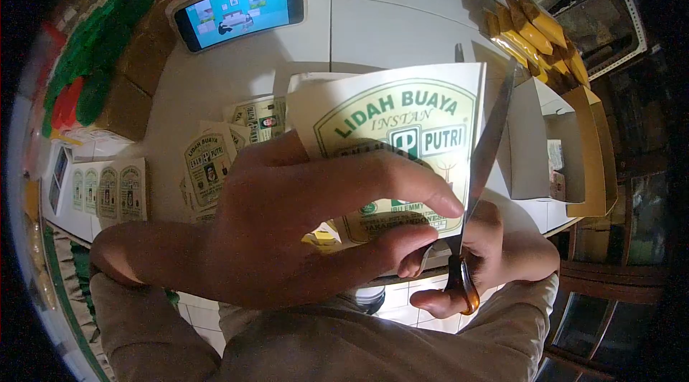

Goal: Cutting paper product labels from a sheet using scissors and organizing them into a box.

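Observation:
My left hand (323,210) reaches across the middle of the view and pinches a printed paper label (398,97) between thumb and forefinger. The label has green lettering and an arched border. My right hand (484,258) holds scissors (492,129) with amber-brown handles, thumb in one loop. Their blades point up and away along the label's right edge; part of the lower blade is hidden. Behind my left hand lie loose cut labels (207,167) in an overlapping pile. A sheet of several printed labels (110,188) lies at the left.
A phone (242,12) showing a cartoon stands at the back left. Green and red items (102,54) sit by a cardboard box (142,70) on the left. At the right are an open white box (530,140), a brown carton (597,156) and yellow-brown packets (533,32). White tiles (387,27) cover the table.

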Tool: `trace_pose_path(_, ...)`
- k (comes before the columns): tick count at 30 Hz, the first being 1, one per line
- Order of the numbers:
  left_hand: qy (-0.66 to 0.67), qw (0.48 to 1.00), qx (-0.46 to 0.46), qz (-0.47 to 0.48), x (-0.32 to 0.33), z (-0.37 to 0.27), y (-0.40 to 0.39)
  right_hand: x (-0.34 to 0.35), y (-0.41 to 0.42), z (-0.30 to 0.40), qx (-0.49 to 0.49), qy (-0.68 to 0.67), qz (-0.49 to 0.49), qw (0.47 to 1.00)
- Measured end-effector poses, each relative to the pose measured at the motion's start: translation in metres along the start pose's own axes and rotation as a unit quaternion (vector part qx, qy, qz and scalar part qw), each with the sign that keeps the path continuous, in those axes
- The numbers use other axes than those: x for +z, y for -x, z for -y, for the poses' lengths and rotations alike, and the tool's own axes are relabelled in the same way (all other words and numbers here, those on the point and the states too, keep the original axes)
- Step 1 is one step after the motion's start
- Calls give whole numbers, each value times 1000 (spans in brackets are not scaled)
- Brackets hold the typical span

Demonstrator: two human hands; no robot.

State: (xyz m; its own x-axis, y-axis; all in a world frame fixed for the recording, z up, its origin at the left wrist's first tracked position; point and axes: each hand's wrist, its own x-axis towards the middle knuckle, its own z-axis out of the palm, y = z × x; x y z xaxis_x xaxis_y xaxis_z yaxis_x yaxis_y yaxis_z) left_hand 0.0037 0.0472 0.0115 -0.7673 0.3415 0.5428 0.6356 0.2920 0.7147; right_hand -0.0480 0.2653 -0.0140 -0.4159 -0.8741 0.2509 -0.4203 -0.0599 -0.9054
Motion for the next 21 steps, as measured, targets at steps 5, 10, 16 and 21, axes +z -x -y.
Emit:
trace_pose_path(5,11,1000,-5,0,0,-1,1,2,1,-2,13,-11,-4,1000)
trace_pose_path(10,13,1000,-9,-2,1,0,1,4,2,-4,-3,2,-16,1000)
trace_pose_path(16,19,1000,-21,0,2,-1,2,1,2,-3,10,8,-1,1000)
trace_pose_path(21,21,999,-24,2,0,-1,1,2,1,-2,11,9,-7,1000)
